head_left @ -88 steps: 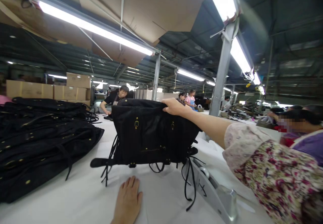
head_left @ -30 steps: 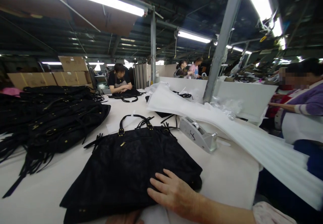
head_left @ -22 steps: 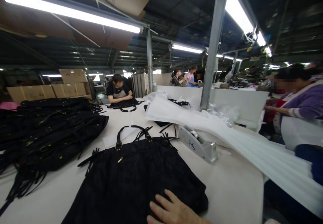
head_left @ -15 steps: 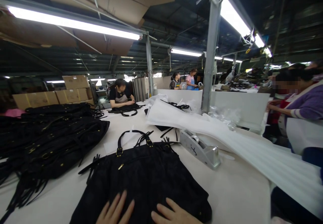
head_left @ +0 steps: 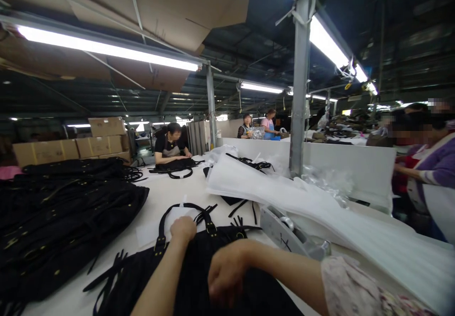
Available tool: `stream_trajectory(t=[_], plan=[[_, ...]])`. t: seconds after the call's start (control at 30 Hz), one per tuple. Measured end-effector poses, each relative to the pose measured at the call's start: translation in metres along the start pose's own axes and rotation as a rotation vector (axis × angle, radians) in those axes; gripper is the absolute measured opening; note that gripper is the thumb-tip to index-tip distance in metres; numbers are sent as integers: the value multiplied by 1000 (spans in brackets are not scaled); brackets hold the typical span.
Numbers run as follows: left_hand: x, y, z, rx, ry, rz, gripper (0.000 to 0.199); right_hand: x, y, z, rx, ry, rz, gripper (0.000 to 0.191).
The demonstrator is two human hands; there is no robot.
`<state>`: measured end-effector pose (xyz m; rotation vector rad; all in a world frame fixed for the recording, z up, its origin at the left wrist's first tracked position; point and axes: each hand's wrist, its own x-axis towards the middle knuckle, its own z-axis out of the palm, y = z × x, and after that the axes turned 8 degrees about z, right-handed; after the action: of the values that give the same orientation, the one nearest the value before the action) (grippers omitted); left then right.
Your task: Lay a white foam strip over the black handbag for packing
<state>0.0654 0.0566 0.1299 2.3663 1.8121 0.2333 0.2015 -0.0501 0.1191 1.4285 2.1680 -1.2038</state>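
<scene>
Wide black fabric handbag [head_left: 194, 275] lies on your white bench [head_left: 73, 275]; go easy, left hand [head_left: 184, 229] by the black looped handle [head_left: 162, 223], right hand [head_left: 227, 271] over the body. Can't tell either grip.

No lettering reads clearly, though a dark handwritten mark [head_left: 285, 242] stands on the grey tape dispenser [head_left: 275, 228], to the right of the fingers [head_left: 221, 290] of the right hand [head_left: 229, 269]

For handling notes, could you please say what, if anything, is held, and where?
Cannot tell: the left hand is at the top of the black bag, the right hand over its body, contact unclear.
</scene>
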Motion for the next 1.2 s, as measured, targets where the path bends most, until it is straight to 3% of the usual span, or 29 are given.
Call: stream_trajectory(t=[0.1, 0.13, 0.17, 0.27, 0.37, 0.47, 0.6, 0.73, 0.93, 1.1, 1.2], plan=[[19, -5, 40, 30, 29, -131, 36, 16, 8, -58, -16, 682, 182, 20], [23, -7, 50, 29, 41, -152, 36, 27, 15, -69, -24, 834, 232, 22], [26, -10, 59, 23, 49, -161, 34, 40, 24, -77, -7, 917, 276, 26], [33, -18, 72, -26, 47, -147, 27, 88, 47, -85, 94, 996, 370, 30], [38, -26, 76, -104, 80, -111, 22, 126, 61, -86, 210, 1042, 388, 27], [43, -37, 79, -250, 135, -112, 20, 140, 69, -92, 374, 1088, 349, 14], [53, -45, 80, -576, 196, -68, 20, 130, 75, -103, 649, 1110, 191, 10], [61, -38, 81, -940, 290, 31, 28, 115, 74, -108, 909, 1066, -28, 26], [64, -36, 84, -1372, 403, 48, 31, 109, 70, -107, 1097, 1007, -277, 33], [67, -42, 79, -1553, 526, 39, 32, 106, 78, -101, 1244, 841, -419, 43], [63, -35, 76, -1534, 515, 96, 38, 104, 82, -98, 1285, 743, -498, 43]])
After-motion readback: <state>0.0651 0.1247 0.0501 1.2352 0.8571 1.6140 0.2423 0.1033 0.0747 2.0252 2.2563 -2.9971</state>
